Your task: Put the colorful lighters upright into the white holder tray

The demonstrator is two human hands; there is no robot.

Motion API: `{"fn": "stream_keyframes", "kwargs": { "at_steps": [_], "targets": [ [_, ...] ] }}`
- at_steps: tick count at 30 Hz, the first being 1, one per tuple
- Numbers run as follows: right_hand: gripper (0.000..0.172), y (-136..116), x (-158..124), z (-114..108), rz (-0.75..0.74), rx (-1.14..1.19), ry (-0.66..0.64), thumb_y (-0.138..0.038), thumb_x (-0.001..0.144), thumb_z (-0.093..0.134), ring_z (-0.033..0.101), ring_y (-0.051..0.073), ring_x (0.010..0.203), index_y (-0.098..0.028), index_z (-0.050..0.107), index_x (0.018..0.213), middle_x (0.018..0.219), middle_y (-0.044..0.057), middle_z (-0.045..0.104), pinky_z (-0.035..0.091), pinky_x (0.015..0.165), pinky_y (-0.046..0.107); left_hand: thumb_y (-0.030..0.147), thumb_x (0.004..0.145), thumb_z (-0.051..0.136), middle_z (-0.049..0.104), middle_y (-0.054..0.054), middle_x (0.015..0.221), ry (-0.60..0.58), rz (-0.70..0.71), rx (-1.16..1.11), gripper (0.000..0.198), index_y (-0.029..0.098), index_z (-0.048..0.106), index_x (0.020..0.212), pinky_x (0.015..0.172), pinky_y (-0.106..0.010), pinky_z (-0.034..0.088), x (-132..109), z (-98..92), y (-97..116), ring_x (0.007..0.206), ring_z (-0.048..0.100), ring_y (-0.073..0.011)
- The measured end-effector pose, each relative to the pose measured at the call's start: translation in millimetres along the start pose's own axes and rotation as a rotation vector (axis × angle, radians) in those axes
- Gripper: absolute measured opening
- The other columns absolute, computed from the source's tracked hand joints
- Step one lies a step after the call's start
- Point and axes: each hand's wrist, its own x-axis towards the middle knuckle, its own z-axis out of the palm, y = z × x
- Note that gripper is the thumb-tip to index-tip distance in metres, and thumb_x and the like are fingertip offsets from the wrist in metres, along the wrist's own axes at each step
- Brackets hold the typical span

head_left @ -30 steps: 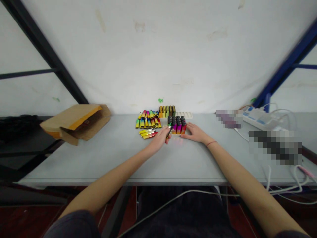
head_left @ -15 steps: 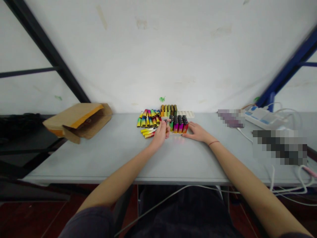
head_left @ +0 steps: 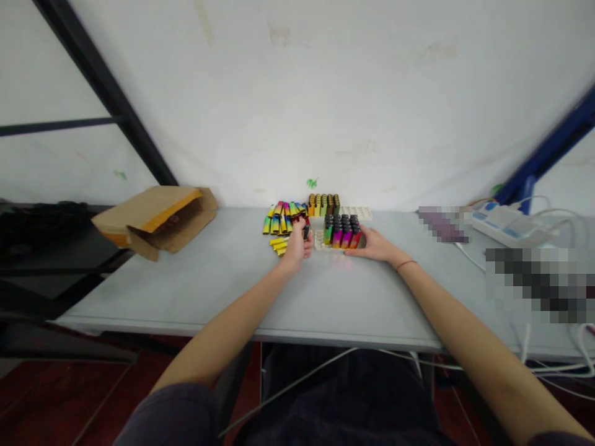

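Now the left grip (head_left: 298, 245) pinches a lighter (head_left: 305, 231) farther from the upright lighters (head_left: 343, 233), the right grip (head_left: 379, 246) spread.

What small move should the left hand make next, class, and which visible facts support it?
Probably the left hand should bring the black-topped lighter it seems to hold rightward, over the bare left end of the near white tray. Free places show there, beside the upright lighters, and the right hand is at the tray's right end, perhaps steadying it.
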Motion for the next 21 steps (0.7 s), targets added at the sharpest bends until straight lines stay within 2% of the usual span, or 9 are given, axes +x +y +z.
{"fn": "stream_keyframes", "kwargs": {
  "at_steps": [5,12,16,21],
  "targets": [
    [0.090,-4,-7,-6,0.014,0.132,0.032,-0.058,0.068,0.084,0.059,0.036,0.128,-0.017,0.051,0.141,0.141,0.017,0.061,0.043,0.113,0.055,0.061,0.092,0.034,0.018,0.010,0.042,-0.034,-0.013,0.019,0.052,0.022,0.034,0.057,0.036,-0.019,0.009,2,-1.3,-3,0.033,0.013,-0.0053],
    [0.090,-3,-27,-21,0.083,0.125,0.046,-0.054,0.069,0.085,0.061,0.038,0.126,-0.019,0.048,0.143,0.140,0.017,0.061,0.045,0.111,0.058,0.056,0.093,0.032,0.016,0.010,0.043,-0.036,0.027,-0.008,0.048,0.023,0.030,0.058,0.037,-0.018,0.008,5,-2.8,0,0.034,0.009,-0.0056],
    [0.094,0,-30,-21,0.110,0.138,0.055,-0.053,0.069,0.086,0.059,0.038,0.129,-0.018,0.045,0.146,0.143,0.018,0.059,0.044,0.113,0.058,0.052,0.093,0.031,0.017,0.010,0.043,-0.027,0.005,-0.017,0.045,0.023,0.031,0.059,0.036,-0.018,0.008,5,-2.0,-1,0.033,0.010,-0.0056],
    [0.094,1,-29,-18,0.112,0.175,0.053,-0.051,0.069,0.086,0.059,0.037,0.129,-0.017,0.043,0.146,0.143,0.019,0.059,0.043,0.114,0.058,0.060,0.091,0.034,0.018,0.010,0.044,-0.013,0.035,-0.038,0.048,0.023,0.032,0.061,0.036,-0.017,0.009,6,-1.7,-7,0.033,0.011,-0.0055]
  ]
}}
